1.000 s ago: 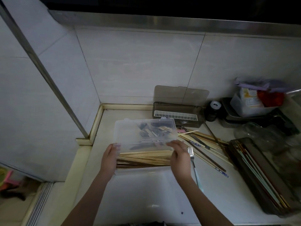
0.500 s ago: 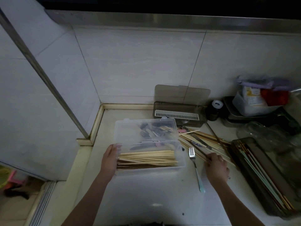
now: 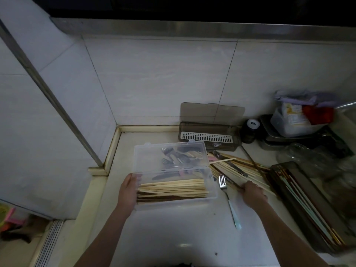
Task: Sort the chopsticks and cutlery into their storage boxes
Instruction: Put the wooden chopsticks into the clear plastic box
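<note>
Sitting on the pale tabletop (image 3: 173,237) near the tiled corner: a clear plastic storage box (image 3: 212,191), lid (image 3: 152,157) standing open behind it. Lying lengthwise inside, side by side: a bundle of light wooden chopsticks (image 3: 173,188), with a few darker ones under the near wall. Showing dimly through the raised lid: forks and other cutlery (image 3: 173,157). Gripping the box's left end: the left hand (image 3: 128,191), thumb hooking over the rim, fingers wrapping the outer wall. Lying just right of the box, apart from it: a fork (image 3: 228,199) with a pale blue-green handle, tines pointing away. Resting just right of the fork: the right hand (image 3: 252,193), fingers curling down onto a thin dark chopstick (image 3: 232,183) at the near edge of a loose pile of chopsticks (image 3: 238,166); whether pinching or only pressing, not telling. Spreading across that pile: pale and dark sticks plus a table knife (image 3: 231,164). Lying farther right: a long dark tray (image 3: 316,224) holding coloured chopsticks. Standing against the back wall: a smoky grey box (image 3: 210,139) with a white slotted insert, then a small dark jar (image 3: 250,131) and stacked containers (image 3: 294,122).
</note>
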Available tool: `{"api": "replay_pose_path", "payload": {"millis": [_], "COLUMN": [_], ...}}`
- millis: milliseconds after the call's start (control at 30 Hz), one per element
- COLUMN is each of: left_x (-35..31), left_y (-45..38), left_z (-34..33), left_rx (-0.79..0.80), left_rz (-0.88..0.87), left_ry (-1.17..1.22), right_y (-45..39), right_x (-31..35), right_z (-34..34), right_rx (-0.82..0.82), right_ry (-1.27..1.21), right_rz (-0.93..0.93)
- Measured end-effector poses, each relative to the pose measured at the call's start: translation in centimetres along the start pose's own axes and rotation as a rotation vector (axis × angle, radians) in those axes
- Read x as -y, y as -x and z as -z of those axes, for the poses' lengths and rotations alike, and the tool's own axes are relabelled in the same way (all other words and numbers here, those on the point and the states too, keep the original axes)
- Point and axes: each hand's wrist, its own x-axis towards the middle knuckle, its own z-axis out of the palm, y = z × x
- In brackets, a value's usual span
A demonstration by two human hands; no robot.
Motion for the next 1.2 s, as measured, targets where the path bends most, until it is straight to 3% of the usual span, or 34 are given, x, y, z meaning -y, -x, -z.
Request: {"api": "replay_pose_path", "payload": {"millis": [133,233,400,633,767,933,1033,1200], "left_x": [0.0,0.2,-0.1,0.3,0.3,0.6,0.9,0.5], "left_y": [-0.1,-0.2,-0.2,-0.3,-0.4,-0.7,-0.9,-0.6], "left_z": [-0.1,0.0,0.0,0.1,0.0,0.1,0.1,0.1], "left_rx": [-0.008,-0.006,0.004,0.016,0.012,0.028,0.025,0.02], "left_rz": [0.017,0.016,-0.002,-0.014,-0.009,0.025,0.036,0.052], "left_ry": [0.022,0.012,0.005,-0.002,0.005,0.033,0.022,0.026], "right_y": [1.1,2.2,4.1,4.8,4.6,5.4,7.0,9.0], "right_x": [0.6,1.3,2.8,2.7,1.8,4.2,7.2,11.7], "right_z": [0.9,1.4,2.2,1.5,1.5,1.1,0.6,-0.2], "right_rx": [-0.211,-0.282,-0.488,-0.636,-0.608,-0.61,-0.629,-0.378], "right_ry": [-0.081,-0.101,0.053,0.081,-0.031,-0.212,-0.261,-0.156], "right_rz": [0.092,0.135,0.084,0.008,-0.055,0.201,0.453,0.793]}}
